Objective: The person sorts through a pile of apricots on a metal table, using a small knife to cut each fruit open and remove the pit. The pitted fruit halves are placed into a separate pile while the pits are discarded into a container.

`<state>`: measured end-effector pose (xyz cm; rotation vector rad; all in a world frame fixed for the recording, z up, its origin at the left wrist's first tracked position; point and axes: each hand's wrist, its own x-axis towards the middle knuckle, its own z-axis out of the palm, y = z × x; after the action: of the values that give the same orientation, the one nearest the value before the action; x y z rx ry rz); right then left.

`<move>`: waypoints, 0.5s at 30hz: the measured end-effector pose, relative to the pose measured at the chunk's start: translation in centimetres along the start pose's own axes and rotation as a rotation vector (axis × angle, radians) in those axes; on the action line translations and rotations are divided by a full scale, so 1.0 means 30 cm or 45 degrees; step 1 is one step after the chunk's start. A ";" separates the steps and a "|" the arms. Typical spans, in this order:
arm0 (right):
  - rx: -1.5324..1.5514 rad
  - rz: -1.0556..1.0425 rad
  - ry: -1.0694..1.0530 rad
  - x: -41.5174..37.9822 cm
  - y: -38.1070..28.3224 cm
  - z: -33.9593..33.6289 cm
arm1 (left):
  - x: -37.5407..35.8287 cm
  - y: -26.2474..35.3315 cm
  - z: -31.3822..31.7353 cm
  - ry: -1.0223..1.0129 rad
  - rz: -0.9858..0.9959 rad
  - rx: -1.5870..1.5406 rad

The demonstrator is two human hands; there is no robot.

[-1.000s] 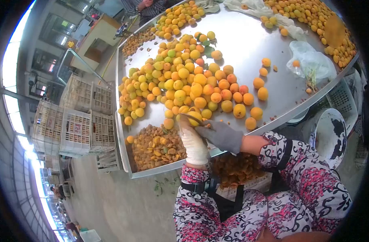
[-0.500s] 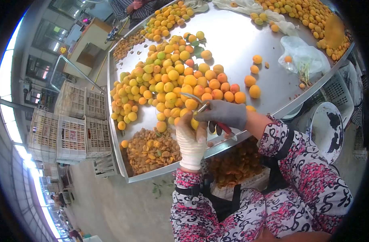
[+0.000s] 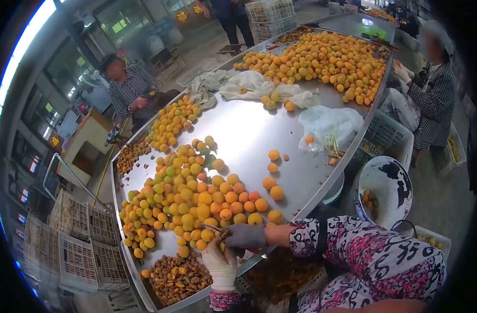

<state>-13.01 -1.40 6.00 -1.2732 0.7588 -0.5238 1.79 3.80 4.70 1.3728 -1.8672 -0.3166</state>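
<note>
My left hand [image 3: 221, 267], in a white knitted glove, is closed at the table's near edge, its fingertips pinched around an apricot mostly hidden by the gloves. My right hand [image 3: 246, 236], in a grey glove, meets it there, wrapped around pruning shears [image 3: 211, 227]. Their curved metal blade points left past my left fingertips; the handle is mostly covered. Beyond both hands spreads a heap of yellow-orange apricots [image 3: 186, 195]. Left of my left hand lies a pile of brown apricot pits [image 3: 177, 277] with orange scraps.
The metal table [image 3: 238, 138] has a raised rim. White cloths [image 3: 251, 86], a plastic bag [image 3: 329, 125] and another apricot heap [image 3: 322, 65] lie farther back. A basin [image 3: 361, 208] and crates [image 3: 79, 261] flank the table. A person [image 3: 431, 99] stands right; another [image 3: 129, 88] sits left.
My view has tilted up, bringing in more of the table's far end and the people around it. Both hands stay together, with the shears still in my right hand.
</note>
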 end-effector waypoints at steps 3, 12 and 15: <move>0.154 0.018 0.026 0.012 0.032 0.016 | -0.019 -0.016 0.011 0.084 0.015 0.217; 0.178 0.195 -0.261 -0.018 -0.079 -0.010 | -0.019 -0.005 -0.009 0.207 -0.131 -0.051; 0.274 0.246 -0.275 -0.005 -0.039 -0.016 | -0.018 -0.002 -0.031 0.129 -0.114 -0.082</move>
<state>-13.40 -1.87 7.11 -1.0249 0.6183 -0.2964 2.55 4.49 5.04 1.4057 -1.7023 -0.3433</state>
